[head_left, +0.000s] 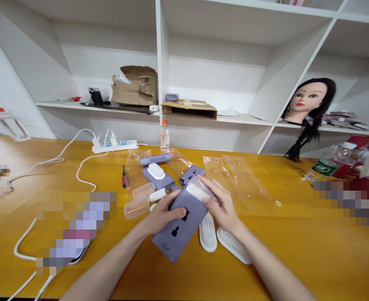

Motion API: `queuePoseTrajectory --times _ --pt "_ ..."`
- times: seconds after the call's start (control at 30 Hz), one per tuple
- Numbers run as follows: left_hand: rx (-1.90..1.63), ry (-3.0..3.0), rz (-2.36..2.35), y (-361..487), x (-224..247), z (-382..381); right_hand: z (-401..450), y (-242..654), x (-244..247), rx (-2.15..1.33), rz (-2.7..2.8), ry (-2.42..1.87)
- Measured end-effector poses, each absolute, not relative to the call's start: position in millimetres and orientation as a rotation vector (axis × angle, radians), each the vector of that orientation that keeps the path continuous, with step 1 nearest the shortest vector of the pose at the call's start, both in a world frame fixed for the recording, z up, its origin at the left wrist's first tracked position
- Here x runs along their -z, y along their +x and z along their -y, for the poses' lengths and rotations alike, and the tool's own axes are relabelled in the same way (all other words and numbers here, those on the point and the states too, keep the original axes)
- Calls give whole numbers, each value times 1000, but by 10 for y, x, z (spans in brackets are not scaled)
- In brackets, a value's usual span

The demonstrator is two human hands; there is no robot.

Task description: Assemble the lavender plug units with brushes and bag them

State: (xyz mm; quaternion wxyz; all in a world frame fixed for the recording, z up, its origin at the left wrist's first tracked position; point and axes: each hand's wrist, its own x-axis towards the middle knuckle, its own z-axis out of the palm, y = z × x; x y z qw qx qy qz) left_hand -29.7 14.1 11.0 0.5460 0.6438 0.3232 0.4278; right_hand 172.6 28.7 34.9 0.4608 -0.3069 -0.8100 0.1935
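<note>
A purple-grey box (184,221) with black slots in its face is tilted in front of me, gripped by my left hand (164,213), whose thumb lies across that face. At the box's upper end sits a clear plastic cup (200,188) with something white inside, and my right hand (222,200) has its fingers around this cup. Behind them lie another purple piece with slots (192,173), a purple block with a white oval part (156,171) on it, and a perforated purple tube (156,159). Two white ribbed oval trays (208,234) rest beneath my right hand.
Two translucent cups (137,208) and a red screwdriver (124,177) lie left of the box. Clear bags (234,179), a bottle (165,136) and a power strip (118,145) are farther back. White cables cross the left side; shelves (216,117) stand behind.
</note>
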Motion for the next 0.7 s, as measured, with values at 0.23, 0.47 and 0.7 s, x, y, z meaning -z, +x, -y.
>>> queuePoseTrajectory --times 0.23,0.47,0.7 --pt "-986 1670 -821 -322 -121 -148 -247 1713 -283 -434 1966 -814" --pt "-970 1745 -864 -345 -141 -145 -219 1680 -268 -511 1920 -841" --pt "-949 1831 -873 -344 -195 -147 -232 1681 -256 -696 1876 -834"
